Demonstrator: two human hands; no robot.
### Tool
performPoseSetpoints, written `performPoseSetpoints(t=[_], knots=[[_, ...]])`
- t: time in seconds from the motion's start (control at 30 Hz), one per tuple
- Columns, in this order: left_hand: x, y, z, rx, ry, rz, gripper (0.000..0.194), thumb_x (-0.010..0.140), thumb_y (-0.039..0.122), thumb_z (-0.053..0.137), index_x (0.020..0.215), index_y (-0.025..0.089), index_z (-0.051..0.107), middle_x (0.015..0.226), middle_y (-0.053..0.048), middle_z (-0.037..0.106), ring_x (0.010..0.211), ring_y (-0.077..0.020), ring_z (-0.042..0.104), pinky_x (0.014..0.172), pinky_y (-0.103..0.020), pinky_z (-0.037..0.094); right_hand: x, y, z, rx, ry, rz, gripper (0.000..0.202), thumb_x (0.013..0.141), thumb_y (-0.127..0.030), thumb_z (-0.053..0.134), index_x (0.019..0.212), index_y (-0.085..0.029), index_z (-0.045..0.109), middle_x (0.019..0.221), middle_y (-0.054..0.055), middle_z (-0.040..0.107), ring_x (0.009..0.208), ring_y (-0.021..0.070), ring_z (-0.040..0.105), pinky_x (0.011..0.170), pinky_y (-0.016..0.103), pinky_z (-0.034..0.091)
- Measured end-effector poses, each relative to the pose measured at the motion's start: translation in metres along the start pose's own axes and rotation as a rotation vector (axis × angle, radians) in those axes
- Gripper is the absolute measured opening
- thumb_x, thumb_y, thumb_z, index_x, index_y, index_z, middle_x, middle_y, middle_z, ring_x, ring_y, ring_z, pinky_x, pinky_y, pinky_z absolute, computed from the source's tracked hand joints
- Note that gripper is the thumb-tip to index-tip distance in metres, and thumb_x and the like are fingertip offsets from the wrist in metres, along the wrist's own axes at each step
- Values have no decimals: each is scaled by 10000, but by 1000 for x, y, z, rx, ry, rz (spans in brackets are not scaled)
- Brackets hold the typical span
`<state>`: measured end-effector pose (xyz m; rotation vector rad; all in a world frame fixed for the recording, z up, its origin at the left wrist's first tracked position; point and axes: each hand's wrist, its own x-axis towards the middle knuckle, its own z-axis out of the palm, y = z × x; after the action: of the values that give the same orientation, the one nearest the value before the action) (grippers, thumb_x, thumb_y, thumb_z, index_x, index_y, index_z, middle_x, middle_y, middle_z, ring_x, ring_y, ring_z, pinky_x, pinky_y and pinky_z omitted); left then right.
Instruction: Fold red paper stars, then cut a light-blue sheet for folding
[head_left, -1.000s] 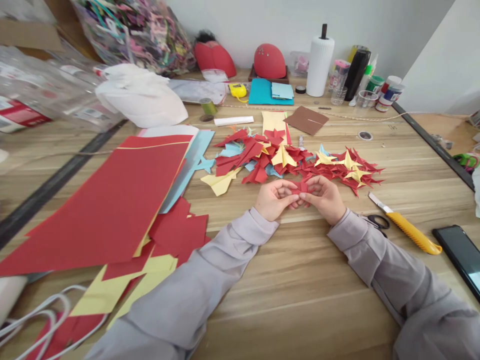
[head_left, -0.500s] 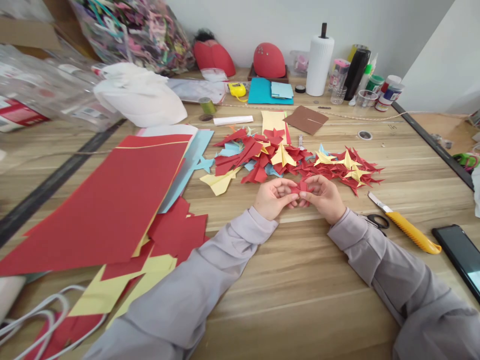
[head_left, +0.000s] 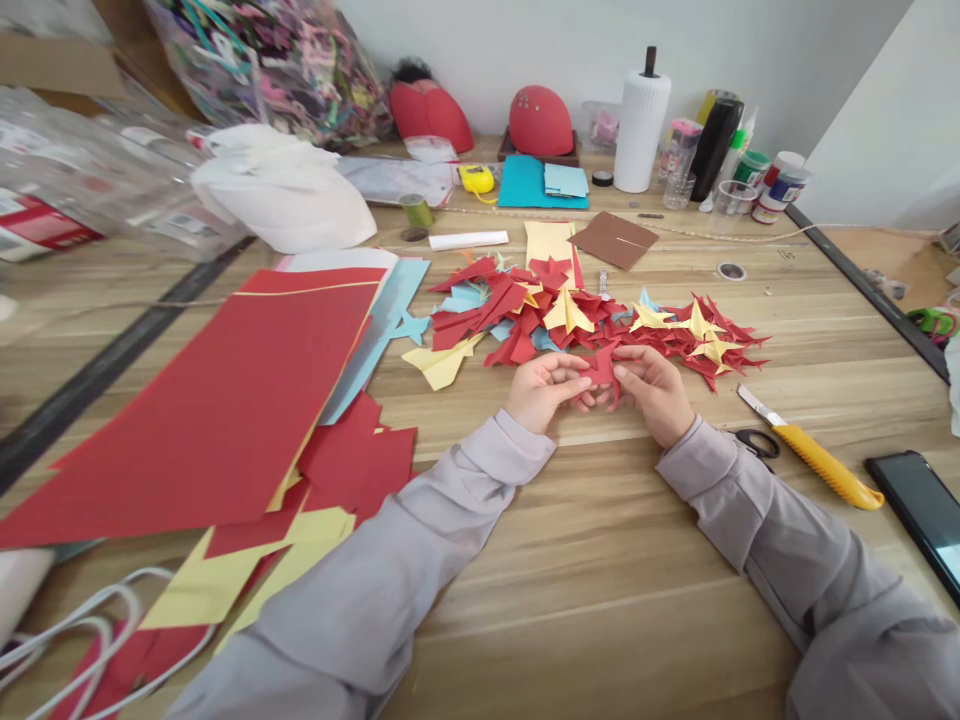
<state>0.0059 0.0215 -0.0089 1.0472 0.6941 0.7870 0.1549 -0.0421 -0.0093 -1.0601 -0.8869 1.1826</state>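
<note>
My left hand [head_left: 545,393] pinches 1 small folded paper [head_left: 602,369] at its left end, thumb on top, fingers curled. My right hand [head_left: 655,396] pinches the right end the same way. The red paper is between them, just in front of 1 long heap [head_left: 517,345]. I count 3 yellow stars [head_left: 697,321] on the heap's right part. Near my right arm I see 1 knife [head_left: 821,460], 1 pair of scissors [head_left: 759,443] and 1 phone [head_left: 911,500].

I am facing a plain grey wall [head_left: 585,45] at twelve o'clock, a white wall [head_left: 892,140] at two, across a brown wood-grained table [head_left: 585,600].
</note>
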Motion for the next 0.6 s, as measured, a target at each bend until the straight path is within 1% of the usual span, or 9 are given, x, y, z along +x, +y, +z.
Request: performPoseSetpoints(t=[0.1, 0.17, 0.23, 0.37, 0.6], knots=[[0, 0, 1, -33, 36, 32, 390, 517, 235, 817, 831, 118, 618, 556, 11, 642, 482, -139, 621, 462, -242, 493, -1, 0, 1, -20, 17, -30, 410, 663, -411, 762, 928, -226, 510, 665, -41, 659, 560, 153, 660, 462, 255, 538], [-1, 0, 1, -35, 36, 64, 390, 536, 230, 807, 878, 126, 653, 548, 33, 624, 492, -131, 621, 473, -237, 489, -2, 0, 1, -56, 17, -60, 394, 650, -389, 777, 898, -218, 522, 661, -42, 658, 558, 142, 656, 452, 234, 525], [-2, 0, 2, -16, 12, 71, 358, 559, 238, 795, 884, 128, 691, 586, 19, 646, 504, -120, 618, 496, -241, 492, -2, 1, 1, -79, 13, -78, 371, 647, -382, 780, 859, -206, 532, 648, -36, 658, 558, 137, 656, 450, 223, 518], [-2, -1, 1, 54, -38, 55, 275, 571, 250, 789, 804, 117, 727, 649, -33, 695, 519, -122, 617, 520, -258, 494, -2, 3, 0, -79, 1, -89, 336, 657, -380, 774, 815, -193, 544, 642, -22, 665, 545, 133, 652, 447, 220, 515], [0, -4, -1, 87, -13, 69, 314, 587, 292, 788, 840, 116, 730, 654, -46, 703, 571, -145, 639, 578, -285, 522, -2, 2, 1, -94, -29, -84, 294, 665, -372, 767, 808, -189, 586, 666, -13, 667, 577, 128, 646, 453, 217, 514]])
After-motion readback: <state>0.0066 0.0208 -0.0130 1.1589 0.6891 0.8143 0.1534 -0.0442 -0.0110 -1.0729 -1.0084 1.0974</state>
